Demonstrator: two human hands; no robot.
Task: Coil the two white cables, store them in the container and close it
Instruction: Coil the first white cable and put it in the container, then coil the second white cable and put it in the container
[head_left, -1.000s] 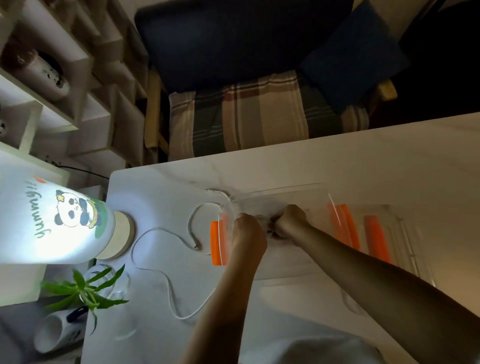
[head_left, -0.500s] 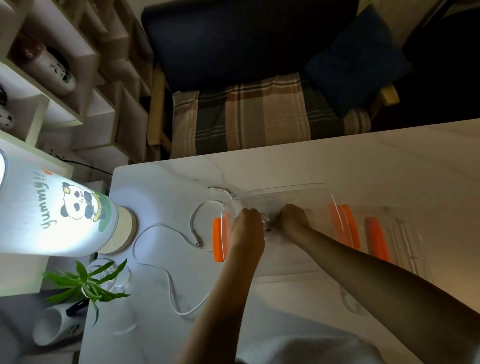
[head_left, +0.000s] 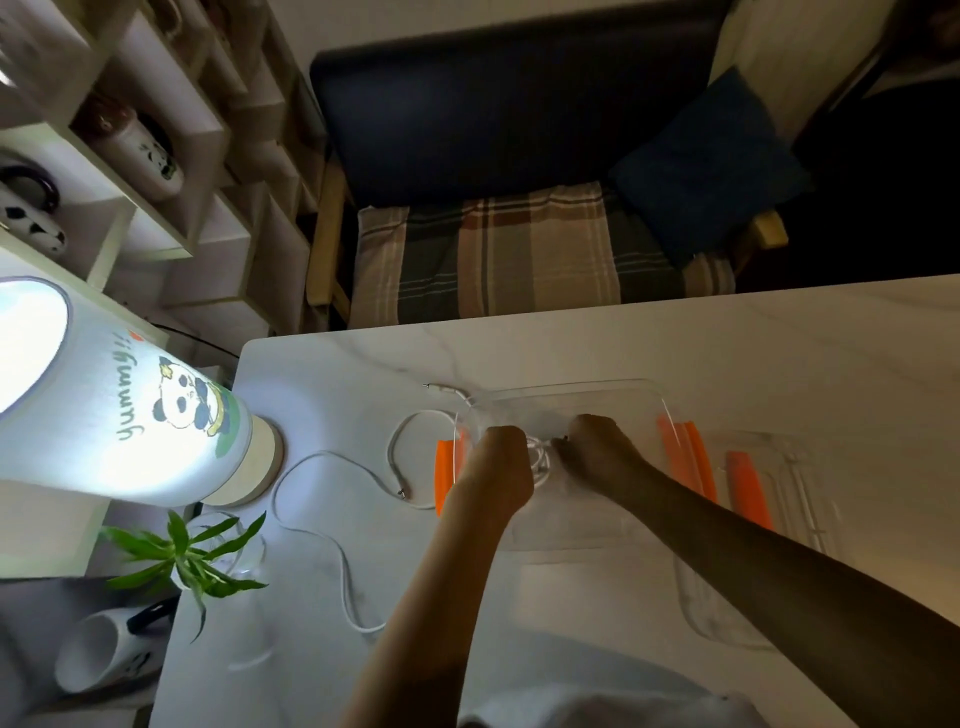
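Both hands stay over the clear container (head_left: 571, 395) as before. The left hand (head_left: 496, 467) and right hand (head_left: 597, 452) now pinch a small white coil (head_left: 540, 460) between them (previously hidden); the loose cable (head_left: 332, 519) lies unchanged.

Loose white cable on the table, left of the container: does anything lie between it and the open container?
Nothing visible blocks it. The loose white cable snakes over bare tabletop, its end close to the clear container, whose top is open. Both hands, left hand and right hand, work a coiled cable over the container.
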